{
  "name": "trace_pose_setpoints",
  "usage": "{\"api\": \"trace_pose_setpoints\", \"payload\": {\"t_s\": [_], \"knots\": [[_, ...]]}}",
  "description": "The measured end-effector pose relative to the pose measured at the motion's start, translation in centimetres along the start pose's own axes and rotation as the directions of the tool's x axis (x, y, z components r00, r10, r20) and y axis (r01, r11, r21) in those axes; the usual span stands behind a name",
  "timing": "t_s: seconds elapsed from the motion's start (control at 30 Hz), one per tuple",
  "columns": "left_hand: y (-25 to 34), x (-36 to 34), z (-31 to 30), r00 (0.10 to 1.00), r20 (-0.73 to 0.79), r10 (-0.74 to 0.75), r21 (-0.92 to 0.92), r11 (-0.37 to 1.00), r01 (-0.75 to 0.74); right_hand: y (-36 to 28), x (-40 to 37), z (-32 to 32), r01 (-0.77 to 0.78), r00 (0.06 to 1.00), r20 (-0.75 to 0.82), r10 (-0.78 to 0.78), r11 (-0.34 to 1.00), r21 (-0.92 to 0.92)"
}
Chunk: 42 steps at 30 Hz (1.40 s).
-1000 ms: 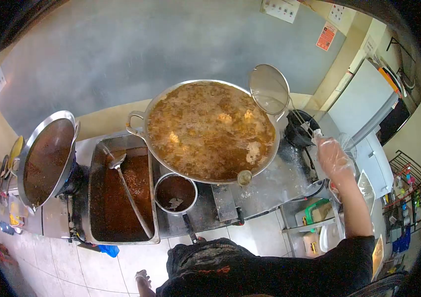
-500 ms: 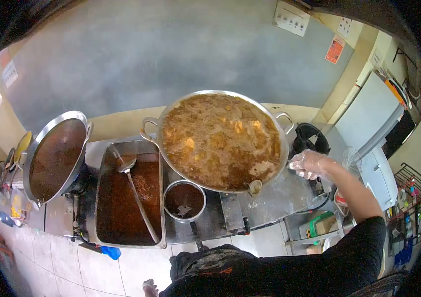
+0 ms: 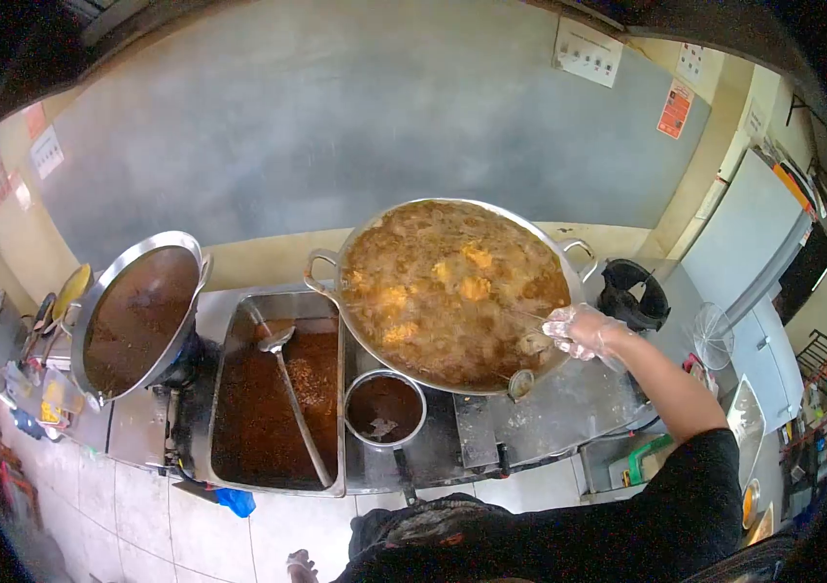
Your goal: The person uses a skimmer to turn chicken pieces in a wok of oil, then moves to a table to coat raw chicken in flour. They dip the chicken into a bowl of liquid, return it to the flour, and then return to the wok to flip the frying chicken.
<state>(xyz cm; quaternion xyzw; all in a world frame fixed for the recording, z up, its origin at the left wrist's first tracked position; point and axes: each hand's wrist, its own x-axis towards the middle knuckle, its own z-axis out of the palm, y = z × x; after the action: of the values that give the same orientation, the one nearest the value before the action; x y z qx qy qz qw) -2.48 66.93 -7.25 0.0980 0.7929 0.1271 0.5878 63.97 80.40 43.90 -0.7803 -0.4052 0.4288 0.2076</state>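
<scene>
My right hand [image 3: 577,332], in a clear plastic glove, is closed over the right side of a large two-handled wok [image 3: 333,321]. A thin line runs left from its fingers over the oil; what the fingers hold I cannot make out. Several golden fried pieces [image 3: 475,289] float in the bubbling oil. Below the hand, a small round metal cup [image 3: 520,384] sits at the wok's front rim. My left hand [image 3: 302,565] hangs low over the floor at the bottom edge, fingers loosely apart, nothing seen in it.
Left of the wok are a rectangular pan [image 3: 344,428] of red-brown sauce with a ladle [image 3: 297,408] in it, a small round pot [image 3: 421,408] and another wok [image 3: 202,291]. A black bucket-like container [image 3: 633,296] and a wire strainer [image 3: 714,335] stand at right.
My right hand has moved left, from beside the wok's right handle to over its right edge. More golden pieces show at the oil's surface. The view has shifted slightly.
</scene>
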Motion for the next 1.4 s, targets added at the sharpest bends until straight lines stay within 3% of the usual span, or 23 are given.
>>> {"api": "trace_pose_setpoints", "payload": {"t_s": [0.2, 0.23, 0.33, 0.47, 0.5, 0.6, 0.63, 0.73, 0.77, 0.97, 1.07, 1.17, 1.27, 1.37, 1.4], "knots": [[0.6, -0.7, -1.5, 0.999, -0.023, 0.031, 0.004, 1.000, -0.030, 0.5, 1.6, 0.8, 0.147, 0.988, -0.019, -0.150, 0.984, -0.099], [0.8, -0.8, -1.8, 0.999, -0.028, 0.034, 0.000, 0.999, -0.034, 0.3, 0.9, 0.4, 0.088, 0.992, -0.077, -0.100, 0.985, -0.148], [0.3, -1.1, -2.0, 0.999, -0.034, 0.030, -0.024, 0.999, -0.031, 2.3, 0.4, -1.5, 0.295, 0.950, -0.008, -0.314, 0.902, -0.315], [-1.2, -1.6, -1.8, 0.999, -0.031, 0.015, -0.022, 1.000, -0.016, 1.7, -0.6, -0.8, 0.261, 0.931, -0.040, -0.362, 0.739, -0.622], [-1.5, -1.8, -1.8, 0.999, -0.032, 0.010, -0.027, 1.000, -0.011, 3.0, 0.1, -1.4, 0.253, 0.908, -0.020, -0.419, 0.585, -0.771], [-1.9, -2.0, -2.0, 1.000, -0.027, 0.000, -0.037, 0.999, -0.001, 4.1, -1.9, -2.8, 0.405, 0.778, 0.119, -0.617, 0.347, -0.846], [-2.1, -2.0, -2.0, 1.000, -0.027, -0.005, -0.034, 0.999, 0.004, 2.1, -4.3, -2.3, 0.276, 0.904, -0.071, -0.422, 0.702, -0.657], [-2.5, -2.1, -2.7, 0.999, -0.031, -0.018, -0.018, 1.000, 0.017, 5.4, -4.0, -3.4, 0.221, 0.780, -0.092, -0.619, 0.410, -0.885], [-2.5, -2.1, -2.9, 0.999, -0.031, -0.019, -0.014, 1.000, 0.018, 5.8, -4.0, -3.5, 0.186, 0.784, -0.139, -0.605, 0.443, -0.877], [-1.1, -1.8, -4.2, 0.999, -0.033, -0.006, 0.021, 1.000, 0.007, 5.9, -8.7, -1.7, 0.005, 0.735, -0.199, -0.648, 0.299, -0.954], [-0.4, -1.8, -5.0, 0.999, -0.035, 0.008, 0.033, 0.999, -0.007, 7.2, -9.7, -1.0, 0.048, 0.576, -0.178, -0.798, 0.251, -0.967], [0.4, -1.8, -5.6, 0.999, -0.037, 0.023, 0.046, 0.999, -0.021, 6.5, -11.2, -0.2, -0.177, 0.668, -0.257, -0.699, 0.185, -0.967], [1.2, -2.0, -6.2, 0.999, -0.041, 0.033, 0.061, 0.998, -0.030, 7.4, -12.6, -0.1, -0.276, 0.671, -0.364, -0.646, 0.237, -0.931], [1.0, -1.8, -6.7, 0.998, -0.052, 0.023, 0.066, 0.998, -0.020, 3.9, -16.1, 1.1, -0.352, 0.707, -0.606, -0.366, 0.561, -0.750], [0.8, -1.8, -6.8, 0.998, -0.052, 0.018, 0.070, 0.997, -0.014, 5.3, -16.6, 1.1, -0.333, 0.680, -0.571, -0.460, 0.501, -0.799]]}}
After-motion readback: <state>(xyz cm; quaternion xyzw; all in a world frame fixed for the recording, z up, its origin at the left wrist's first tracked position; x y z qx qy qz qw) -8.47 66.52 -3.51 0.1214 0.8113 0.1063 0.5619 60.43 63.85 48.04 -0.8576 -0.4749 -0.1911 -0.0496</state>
